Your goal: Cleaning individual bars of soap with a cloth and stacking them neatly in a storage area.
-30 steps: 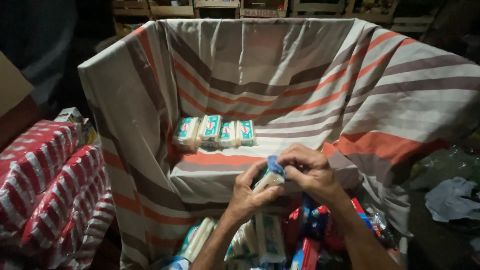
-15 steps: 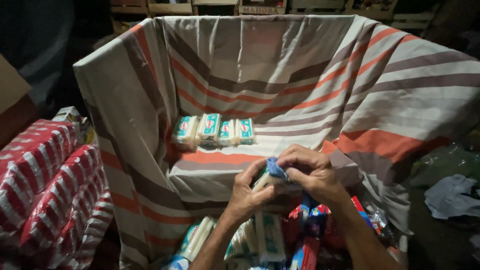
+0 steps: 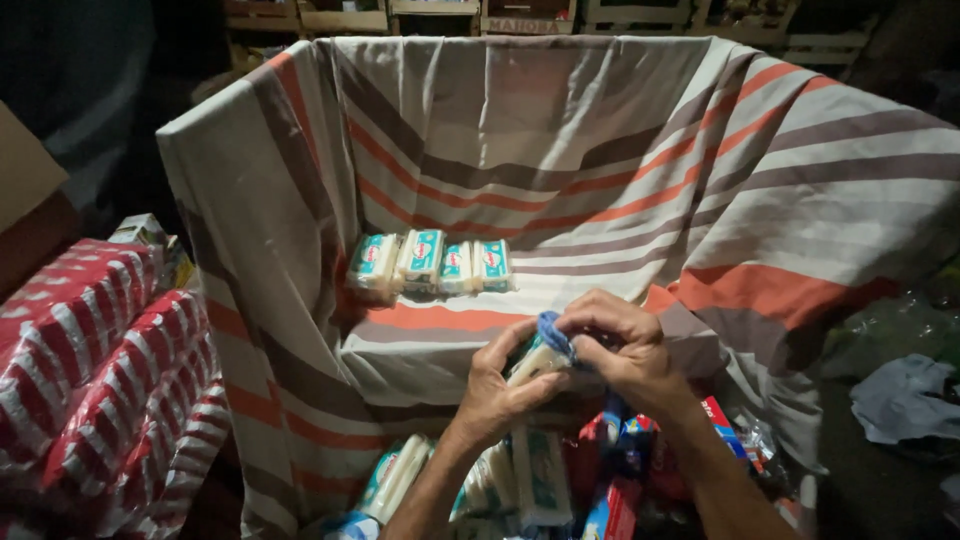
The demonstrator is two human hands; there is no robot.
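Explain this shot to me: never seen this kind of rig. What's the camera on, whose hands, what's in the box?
There is no machine here. One camera sits on a person's head and looks down, so the two bare forearms coming up from the bottom edge are that person's own.

The left hand and the right hand meet over one small pale packet with a blue end, both fingers' grip closed on it.

In front is a big box lined with striped cloth. On its floor, a row of four small teal-and-white packets lies side by side against the back.

Below the hands, more of the same packets are piled up, with red and blue cartons beside them. On the left stand red-and-white wrapped bundles.
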